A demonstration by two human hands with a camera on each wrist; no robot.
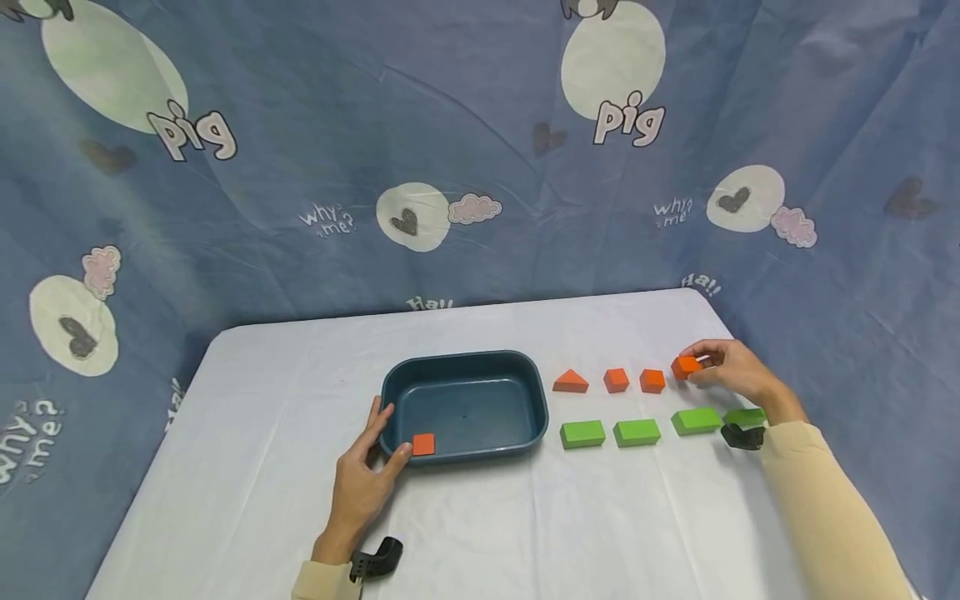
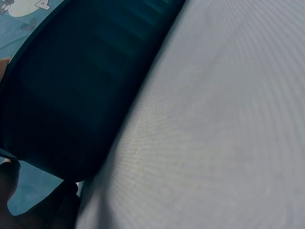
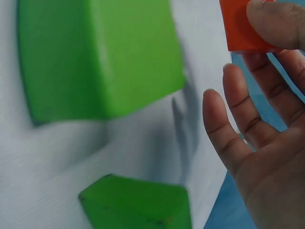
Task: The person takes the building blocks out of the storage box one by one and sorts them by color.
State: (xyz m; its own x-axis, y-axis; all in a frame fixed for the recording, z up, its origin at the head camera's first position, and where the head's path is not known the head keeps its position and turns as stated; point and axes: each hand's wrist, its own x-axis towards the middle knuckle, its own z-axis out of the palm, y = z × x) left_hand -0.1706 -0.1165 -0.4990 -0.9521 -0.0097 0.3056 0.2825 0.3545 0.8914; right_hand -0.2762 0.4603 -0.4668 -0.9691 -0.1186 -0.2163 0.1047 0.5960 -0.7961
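Observation:
My left hand (image 1: 363, 487) holds the front left corner of a dark teal plastic bin (image 1: 465, 358), fingers at its left side and thumb at the front rim. In the left wrist view the bin's outer wall (image 2: 71, 95) fills the left part. An orange-red block (image 1: 423, 444) sits inside the bin by its front wall. At the right, my right hand (image 1: 738, 371) pinches an orange-red cube (image 1: 685, 367) between thumb and fingers. The right wrist view shows the thumb over this cube (image 3: 243, 28), the lower fingers spread away from it.
Left of the right hand, an orange-red triangular block (image 1: 571, 382) and two orange-red cubes (image 1: 617, 381) stand in a row. Several green rectangular blocks (image 1: 582, 434) form a row nearer the front; the rightmost one (image 1: 745, 417) lies partly under the right wrist. A white cloth (image 1: 585, 517) covers the table.

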